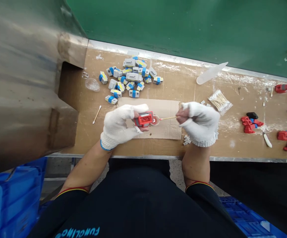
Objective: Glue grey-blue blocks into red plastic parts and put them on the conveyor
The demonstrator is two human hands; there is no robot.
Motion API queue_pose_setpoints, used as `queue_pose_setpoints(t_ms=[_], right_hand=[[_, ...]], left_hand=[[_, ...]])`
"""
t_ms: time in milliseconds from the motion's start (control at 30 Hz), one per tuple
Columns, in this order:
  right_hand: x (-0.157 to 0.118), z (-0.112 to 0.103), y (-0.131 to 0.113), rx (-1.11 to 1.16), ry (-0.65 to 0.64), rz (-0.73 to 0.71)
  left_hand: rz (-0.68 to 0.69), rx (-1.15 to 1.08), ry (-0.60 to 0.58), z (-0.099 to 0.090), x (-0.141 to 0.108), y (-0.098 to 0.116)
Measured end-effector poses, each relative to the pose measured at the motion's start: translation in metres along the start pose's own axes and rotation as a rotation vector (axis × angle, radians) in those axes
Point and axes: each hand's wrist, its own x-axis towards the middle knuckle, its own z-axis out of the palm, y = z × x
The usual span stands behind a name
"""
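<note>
My left hand (121,124), in a white fingerless glove, grips a red and grey plastic part (144,119) whose hollow side faces up. Pinched in the fingers of my right hand (199,122), gloved the same way, is a cotton swab (168,118). Its reddish tip is at a small round container (155,120) with red on its inside, just right of the plastic part. Beneath both lies a flat cardboard sheet (170,132).
Several grey, blue and yellow blocks (133,77) form a pile behind my left hand. A loose swab (97,114) lies left, a swab packet (220,100) right, near red parts (249,124). A metal housing (29,82) borders the left side.
</note>
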Motion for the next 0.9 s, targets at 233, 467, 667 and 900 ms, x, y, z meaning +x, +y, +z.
queue_pose_setpoints(t_ms=[233,467,667,900], right_hand=[[0.014,0.013,0.006,-0.325,-0.509,-0.091],[0.008,-0.003,0.014,-0.327,-0.573,-0.052],[0.031,-0.016,0.003,-0.43,-0.333,-0.008],[0.118,0.073,-0.025,-1.007,-0.93,0.043]], left_hand=[[0.352,-0.034,0.285,-0.02,0.026,0.012],[0.142,0.01,0.408,-0.047,0.033,0.003],[0.064,0.002,0.47,-0.048,0.04,-0.006],[0.187,-0.139,0.43,-0.038,0.043,-0.019]])
